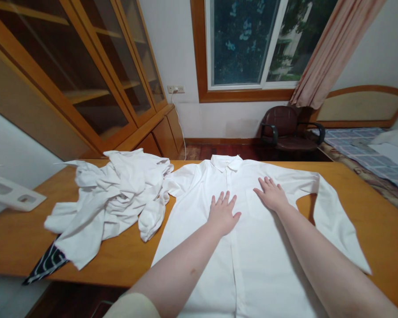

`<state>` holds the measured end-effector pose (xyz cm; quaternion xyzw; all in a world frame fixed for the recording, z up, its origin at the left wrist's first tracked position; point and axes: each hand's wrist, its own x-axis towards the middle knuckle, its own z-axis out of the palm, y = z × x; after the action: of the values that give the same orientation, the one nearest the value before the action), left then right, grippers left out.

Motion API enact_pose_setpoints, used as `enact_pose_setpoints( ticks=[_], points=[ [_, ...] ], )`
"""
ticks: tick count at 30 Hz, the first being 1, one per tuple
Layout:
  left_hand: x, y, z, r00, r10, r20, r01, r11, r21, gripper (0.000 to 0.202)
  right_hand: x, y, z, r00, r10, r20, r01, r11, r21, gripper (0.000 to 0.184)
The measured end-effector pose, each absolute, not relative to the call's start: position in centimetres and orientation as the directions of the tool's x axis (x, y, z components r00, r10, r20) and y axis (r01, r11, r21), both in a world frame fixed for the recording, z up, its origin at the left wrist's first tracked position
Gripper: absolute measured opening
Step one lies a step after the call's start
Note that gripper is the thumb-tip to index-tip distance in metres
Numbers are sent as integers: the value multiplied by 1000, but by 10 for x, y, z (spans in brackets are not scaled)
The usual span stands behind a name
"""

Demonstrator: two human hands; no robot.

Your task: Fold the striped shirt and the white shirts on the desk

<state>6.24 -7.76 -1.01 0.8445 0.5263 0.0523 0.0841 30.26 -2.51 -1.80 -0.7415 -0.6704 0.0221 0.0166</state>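
Note:
A white long-sleeved shirt (199,247) lies front side up on the wooden table (378,212), its collar at the far edge. My left hand (223,214) rests flat on the shirt's chest beside the button placket, fingers spread. On the other side of the placket, my right hand (270,193) lies open on the upper chest, near the shoulder. Neither hand grips the cloth. One sleeve stretches out to the right and bends down toward me; the other, at the left, is bunched close to a heap of crumpled white clothes (119,190).
Dark patterned cloth (48,263) pokes out from under the heap. A white plastic object with oval openings (13,194) is at the far left. Behind the table stand a glass-door cabinet (96,75), a brown armchair (285,128) and a bed (365,145).

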Motion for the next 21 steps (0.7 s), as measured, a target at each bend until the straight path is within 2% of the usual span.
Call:
enact_pose_setpoints(
  ticks=[14, 21],
  points=[
    [47, -76, -13, 452, 892, -1, 875, -443, 197, 66, 388, -15, -20, 195, 981, 2, 978, -195, -73, 71],
    [20, -64, 5, 357, 930, -89, 931, -346, 116, 63, 409, -15, -20, 249, 968, 38, 968, -248, -24, 65]
  ],
)
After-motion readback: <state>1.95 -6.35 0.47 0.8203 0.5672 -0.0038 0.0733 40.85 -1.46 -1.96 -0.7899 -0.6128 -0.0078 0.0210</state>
